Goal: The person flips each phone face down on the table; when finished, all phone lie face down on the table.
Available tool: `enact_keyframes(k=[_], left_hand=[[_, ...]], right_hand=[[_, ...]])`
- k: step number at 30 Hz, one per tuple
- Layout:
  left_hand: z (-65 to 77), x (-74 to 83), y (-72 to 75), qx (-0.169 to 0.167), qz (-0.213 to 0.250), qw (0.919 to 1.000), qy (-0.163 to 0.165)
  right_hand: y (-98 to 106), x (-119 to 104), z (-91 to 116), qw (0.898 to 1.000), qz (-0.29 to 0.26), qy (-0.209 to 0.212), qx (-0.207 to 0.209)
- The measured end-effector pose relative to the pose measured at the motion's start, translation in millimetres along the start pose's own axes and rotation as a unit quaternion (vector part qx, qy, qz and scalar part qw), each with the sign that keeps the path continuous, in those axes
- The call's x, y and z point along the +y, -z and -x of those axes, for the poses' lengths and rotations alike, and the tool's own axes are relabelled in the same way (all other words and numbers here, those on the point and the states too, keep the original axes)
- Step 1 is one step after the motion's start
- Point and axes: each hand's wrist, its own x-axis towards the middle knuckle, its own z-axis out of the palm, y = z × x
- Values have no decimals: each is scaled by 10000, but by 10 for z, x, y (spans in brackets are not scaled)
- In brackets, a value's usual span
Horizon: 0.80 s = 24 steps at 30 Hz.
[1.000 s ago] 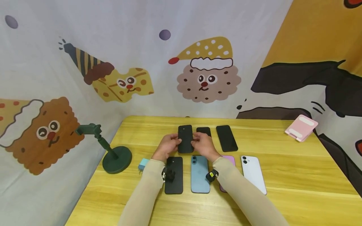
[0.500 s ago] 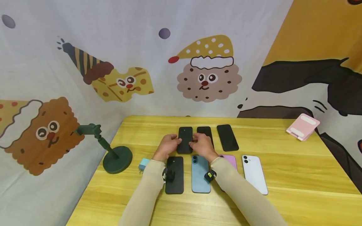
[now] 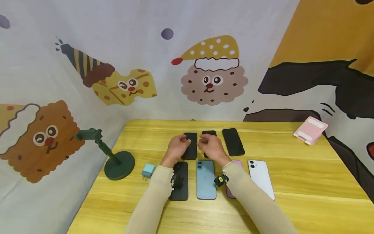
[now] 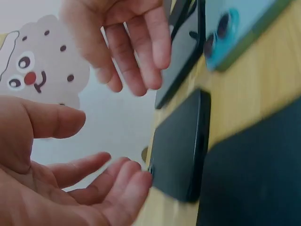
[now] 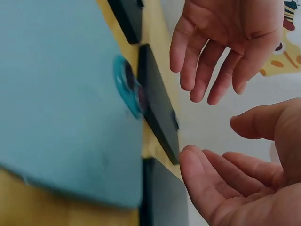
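In the head view a black phone lies flat on the wooden table, camera side up. My left hand hovers over its left edge, thumb and fingers spread apart with nothing between them. To its right, my right hand hangs loosely over a second black phone, hiding much of it. The left wrist view shows both palms off the table, with the phone beside the left fingertips. Closer to me lie another black phone and a blue phone.
A third dark phone lies at the back right. The right sleeve partly covers a purple phone near a white phone. Left stand a green stand and a blue charger plug; a pink folding stand sits far right.
Both hands held the black phone by its sides and lowered it onto the table. Now they have let go, and the fingers have come away from it.
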Motion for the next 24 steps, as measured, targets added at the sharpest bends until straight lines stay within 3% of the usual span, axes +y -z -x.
enact_keyframes(k=[9,15,19,24], left_hand=[[-66,70,-269,-204,213,9988,-402],[-89,67,-387,-598,228,9976,-263],[-77,77,-461,-906,301,9954,6],[-75,82,-566,-975,369,9942,262]], right_hand=[[290,81,3,9994,193,110,264],[427,197,19,9989,158,-84,433],[455,287,53,9985,203,-294,403],[470,392,108,9979,239,-463,381]])
